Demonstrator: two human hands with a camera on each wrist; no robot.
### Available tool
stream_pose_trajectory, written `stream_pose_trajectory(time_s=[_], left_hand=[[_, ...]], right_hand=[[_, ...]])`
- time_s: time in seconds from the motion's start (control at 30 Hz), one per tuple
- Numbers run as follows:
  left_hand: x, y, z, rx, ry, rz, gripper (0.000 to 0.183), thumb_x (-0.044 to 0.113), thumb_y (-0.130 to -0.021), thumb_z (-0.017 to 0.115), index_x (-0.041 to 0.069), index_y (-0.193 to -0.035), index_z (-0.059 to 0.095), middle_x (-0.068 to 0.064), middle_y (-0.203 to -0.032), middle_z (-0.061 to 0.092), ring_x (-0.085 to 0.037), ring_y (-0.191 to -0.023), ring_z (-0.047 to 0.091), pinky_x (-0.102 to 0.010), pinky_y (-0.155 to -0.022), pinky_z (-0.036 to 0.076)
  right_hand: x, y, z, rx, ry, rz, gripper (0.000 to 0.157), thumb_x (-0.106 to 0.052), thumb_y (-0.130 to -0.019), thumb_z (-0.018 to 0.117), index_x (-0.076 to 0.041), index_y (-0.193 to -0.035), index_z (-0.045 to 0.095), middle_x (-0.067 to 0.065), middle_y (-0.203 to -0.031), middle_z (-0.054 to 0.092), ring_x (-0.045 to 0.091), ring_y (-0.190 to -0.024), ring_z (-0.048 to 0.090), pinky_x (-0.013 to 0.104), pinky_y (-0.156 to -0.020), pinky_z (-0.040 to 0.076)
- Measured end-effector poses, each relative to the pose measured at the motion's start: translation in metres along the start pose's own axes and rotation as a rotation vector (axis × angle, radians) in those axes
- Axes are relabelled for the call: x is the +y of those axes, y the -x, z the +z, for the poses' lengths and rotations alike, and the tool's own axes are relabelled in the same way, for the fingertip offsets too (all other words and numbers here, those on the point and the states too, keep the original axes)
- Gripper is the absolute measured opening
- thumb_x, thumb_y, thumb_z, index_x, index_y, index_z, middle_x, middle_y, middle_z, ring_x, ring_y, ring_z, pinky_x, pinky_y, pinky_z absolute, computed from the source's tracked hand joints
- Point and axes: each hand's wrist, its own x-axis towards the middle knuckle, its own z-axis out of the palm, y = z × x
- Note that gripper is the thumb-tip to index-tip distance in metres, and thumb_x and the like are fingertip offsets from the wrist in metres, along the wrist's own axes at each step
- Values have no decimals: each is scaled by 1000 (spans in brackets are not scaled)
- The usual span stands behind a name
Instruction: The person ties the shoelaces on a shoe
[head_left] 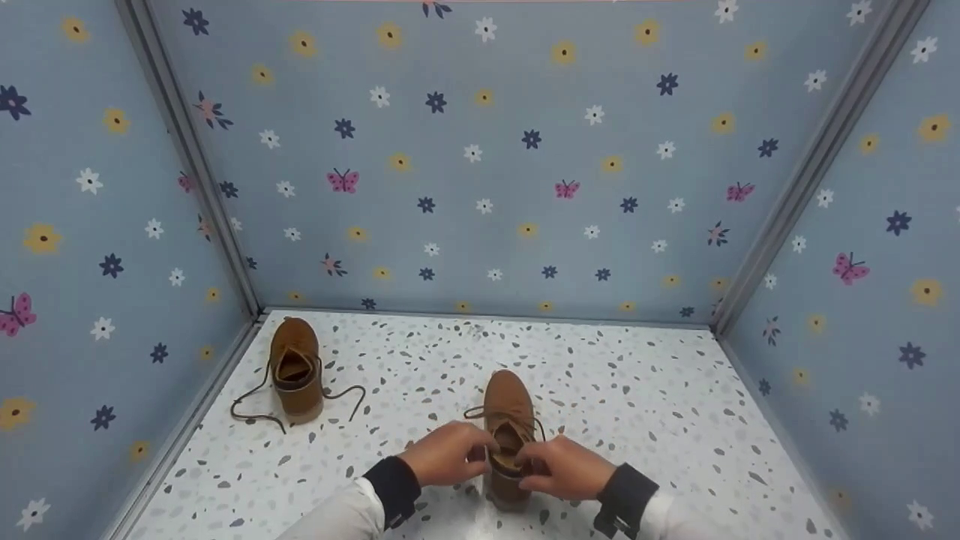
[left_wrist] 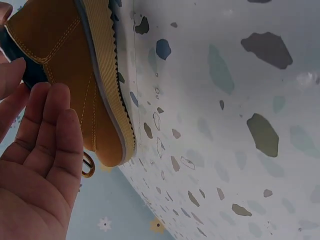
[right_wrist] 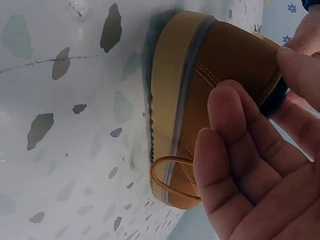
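Note:
A brown lace-up shoe (head_left: 508, 391) stands on the speckled floor, toe pointing away from me, its lace tied with loops out to both sides. My left hand (head_left: 450, 454) is at the left of its opening, thumb and fingers pinching the collar. From the other side my right hand (head_left: 568, 466) pinches the collar's right edge. The right wrist view shows the pale ridged sole (right_wrist: 172, 85) flat on the floor and a lace loop (right_wrist: 162, 175) hanging beside it. Dark lining (left_wrist: 22, 57) shows at the collar in the left wrist view.
A second brown shoe (head_left: 301, 401) stands at the back left, its untied lace ends (head_left: 259, 415) spread on the floor to both sides. Blue flowered panels (head_left: 480, 247) with grey corner posts (head_left: 821, 157) enclose the white speckled floor (head_left: 637, 390) at the left, back and right.

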Motion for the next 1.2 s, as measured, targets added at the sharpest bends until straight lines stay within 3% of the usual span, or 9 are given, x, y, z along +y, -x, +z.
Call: stream_pose_trajectory(time_s=[0.23,0.43,0.7,0.97,1.2], left_hand=[[3,0,13,2,-19,28,14,26,-92,80,20,-103,78,10,-93,76,3,-78,61,-16,-74,51],[6,-2,18,33,-46,25,11,31,-93,77,23,-102,77,13,-93,76,3,-80,61,-17,-77,51],[10,-7,22,106,-70,37,7,26,-94,77,22,-98,73,11,-91,73,0,-80,60,-20,-75,51],[15,-23,22,184,-79,34,8,25,-93,77,20,-96,71,8,-88,72,0,-78,59,-19,-71,49],[16,-44,20,250,-99,9,10,24,-95,76,19,-103,72,5,-95,75,-6,-85,66,-23,-77,54]], right_hand=[[-1,1,7,42,80,-48,17,-25,-92,80,-19,-106,76,-7,-96,78,-6,-77,63,13,-70,52],[-1,2,12,101,131,-61,15,-29,-88,83,-19,-96,75,-9,-87,75,-8,-69,57,9,-63,46],[2,7,13,185,170,-58,17,-29,-89,83,-18,-92,70,-8,-81,73,-6,-67,55,10,-61,44],[9,11,4,282,211,-45,15,-24,-91,81,-16,-96,70,-5,-81,73,-2,-68,57,15,-60,47],[19,7,-7,358,250,9,15,-22,-90,82,-18,-96,69,-5,-83,72,0,-71,60,20,-63,51]])
